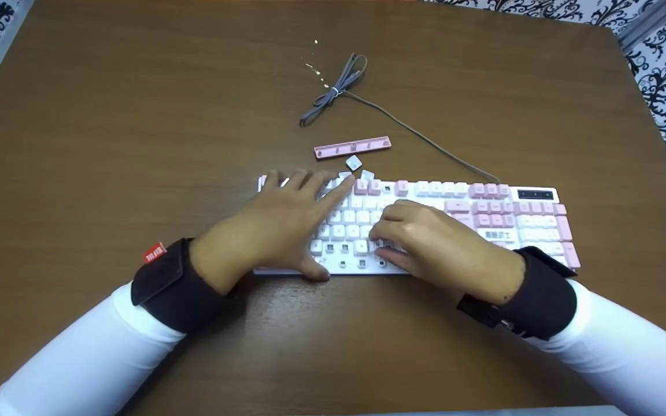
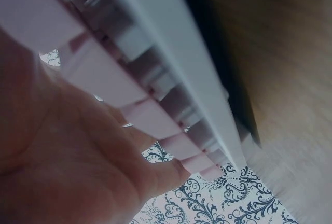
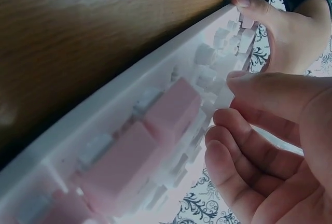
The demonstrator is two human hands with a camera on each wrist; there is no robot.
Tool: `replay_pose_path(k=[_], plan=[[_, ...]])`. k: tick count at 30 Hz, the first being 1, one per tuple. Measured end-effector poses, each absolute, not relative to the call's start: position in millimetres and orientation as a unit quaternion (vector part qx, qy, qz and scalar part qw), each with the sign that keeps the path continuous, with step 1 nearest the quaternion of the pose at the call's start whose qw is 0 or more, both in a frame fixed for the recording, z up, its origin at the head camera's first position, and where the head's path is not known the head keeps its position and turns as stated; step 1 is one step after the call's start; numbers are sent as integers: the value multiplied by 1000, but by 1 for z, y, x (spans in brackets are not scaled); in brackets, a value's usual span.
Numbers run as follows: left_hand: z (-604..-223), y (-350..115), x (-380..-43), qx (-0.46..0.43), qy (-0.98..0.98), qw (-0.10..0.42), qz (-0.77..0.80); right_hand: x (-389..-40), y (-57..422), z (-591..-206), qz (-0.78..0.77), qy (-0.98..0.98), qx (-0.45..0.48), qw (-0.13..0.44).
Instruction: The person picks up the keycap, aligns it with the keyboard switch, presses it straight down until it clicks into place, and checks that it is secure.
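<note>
With twelve o'clock pointing away from the person, the right hand (image 1: 420, 240) is narrow, thumb and bent forefinger appearing to pinch a white keycap (image 3: 224, 98) near the keyboard's six o'clock edge, probably because a cap comes off best when gripped by its sides. The left hand (image 1: 284, 222), at nine o'clock from it, is spread wide over the keyboard (image 1: 498, 236), thumb at the near edge and fingers toward the far one, likely to keep the board from sliding. The keyboard lies flat on the counter (image 1: 136, 115), and bare switches (image 1: 362, 264) show between the hands along its near rows. Toward eleven o'clock, just beyond the far edge, a loose white keycap (image 1: 354, 162) rests near a long pink keycap (image 1: 352, 148), perhaps set there to stay out of the hands' way. Farther out at eleven lies the tied cable (image 1: 339, 89), its free run reaching the board's two o'clock side. It seems to obstruct nothing; the hands themselves hide many keys.
</note>
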State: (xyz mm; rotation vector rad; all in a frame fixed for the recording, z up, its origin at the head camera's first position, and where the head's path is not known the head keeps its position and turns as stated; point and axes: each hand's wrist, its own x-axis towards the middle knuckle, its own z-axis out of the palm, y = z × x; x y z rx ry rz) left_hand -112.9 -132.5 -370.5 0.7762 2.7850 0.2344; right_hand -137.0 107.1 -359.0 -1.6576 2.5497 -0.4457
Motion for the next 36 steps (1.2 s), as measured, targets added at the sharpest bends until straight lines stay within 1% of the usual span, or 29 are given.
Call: replay_pose_path(k=[9,16,27,36], plan=[[-370,-131,-114,260,952,135,84,-135,106,-360,-141,822,-551,7],[-370,-132,-114,260,953,134,81,-134,108,-362,-150,822,-549,9],[-370,-131,-114,263,953,126,81,-131,107,-364,-133,827,-547,-15],[-369,-131,-113,262,953,130,77,-130,106,-365,-151,831,-536,-8]])
